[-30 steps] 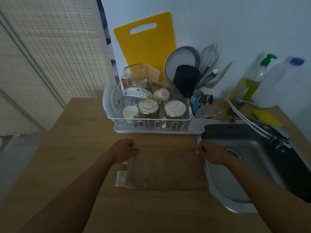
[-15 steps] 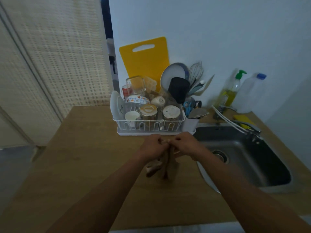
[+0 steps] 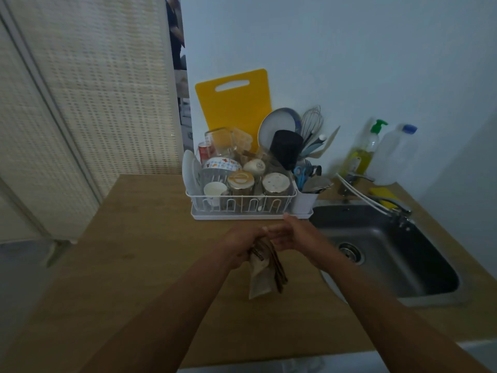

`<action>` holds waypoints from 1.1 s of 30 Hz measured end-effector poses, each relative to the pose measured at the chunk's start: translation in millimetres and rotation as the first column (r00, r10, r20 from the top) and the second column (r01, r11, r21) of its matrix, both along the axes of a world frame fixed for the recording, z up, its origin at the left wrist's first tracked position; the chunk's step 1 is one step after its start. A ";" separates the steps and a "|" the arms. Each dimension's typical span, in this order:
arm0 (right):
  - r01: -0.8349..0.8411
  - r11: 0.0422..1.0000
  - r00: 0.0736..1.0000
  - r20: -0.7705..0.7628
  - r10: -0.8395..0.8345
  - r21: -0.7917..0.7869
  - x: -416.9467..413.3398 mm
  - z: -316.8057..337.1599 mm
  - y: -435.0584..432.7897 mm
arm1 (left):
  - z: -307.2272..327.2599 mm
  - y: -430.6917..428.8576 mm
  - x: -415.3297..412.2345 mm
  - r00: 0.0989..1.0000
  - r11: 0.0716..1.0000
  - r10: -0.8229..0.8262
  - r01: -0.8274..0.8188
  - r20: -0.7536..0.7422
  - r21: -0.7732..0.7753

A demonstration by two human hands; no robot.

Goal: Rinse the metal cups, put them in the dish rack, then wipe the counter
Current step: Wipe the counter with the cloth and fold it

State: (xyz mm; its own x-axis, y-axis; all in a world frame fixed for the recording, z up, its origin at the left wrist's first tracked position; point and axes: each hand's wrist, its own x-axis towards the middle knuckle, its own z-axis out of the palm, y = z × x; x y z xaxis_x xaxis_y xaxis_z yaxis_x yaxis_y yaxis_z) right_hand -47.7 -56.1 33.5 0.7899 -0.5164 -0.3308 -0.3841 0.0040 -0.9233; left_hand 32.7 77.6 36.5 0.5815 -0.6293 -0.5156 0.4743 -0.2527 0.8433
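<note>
A brown cloth (image 3: pixel 265 273) hangs folded above the wooden counter (image 3: pixel 139 251), just in front of the dish rack. My left hand (image 3: pixel 242 244) is closed around its top edge. My right hand (image 3: pixel 291 235) is right beside the left, fingers loosened at the cloth's top; whether it still grips is unclear. Two metal cups (image 3: pixel 240 184) (image 3: pixel 277 185) stand upside down side by side in the front row of the white wire dish rack (image 3: pixel 242 204).
The rack also holds plates, a bowl, glasses, a black cup and a utensil holder. A yellow cutting board (image 3: pixel 232 103) leans on the wall behind it. The steel sink (image 3: pixel 387 251) with its tap lies at the right, with a soap bottle (image 3: pixel 363 152) and a yellow sponge (image 3: pixel 383 196) behind it.
The cloth lay spread flat on the counter between my hands. My hands came together, folded it and lifted it. It now hangs from my left hand while my right hand's fingers loosen.
</note>
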 end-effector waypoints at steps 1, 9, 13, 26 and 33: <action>0.090 0.995 0.995 -0.034 -0.089 0.043 -4.6 -7.1 -6.3 | 0.5 1.1 1.1 1.000 1.000 0.006 -0.006 -0.005 0.014; 0.033 0.755 0.921 -0.312 0.231 0.655 -50.5 -70.1 -10.5 | 13.6 -2.9 9.0 0.997 1.000 -0.001 -0.001 -0.083 -0.024; 0.067 0.788 0.986 -0.160 0.040 0.612 -33.4 -71.6 -8.4 | 9.5 -1.5 13.8 0.991 1.000 0.007 -0.006 -0.136 0.007; 0.186 0.966 0.979 -0.118 -0.167 0.181 13.5 -39.7 -55.9 | -8.2 -13.5 50.2 0.957 0.956 0.171 -0.219 0.234 0.196; 0.112 0.993 0.983 -0.142 -0.116 -0.037 -8.9 -63.4 -47.4 | -51.4 7.9 40.4 0.886 0.958 0.037 -0.163 0.462 0.235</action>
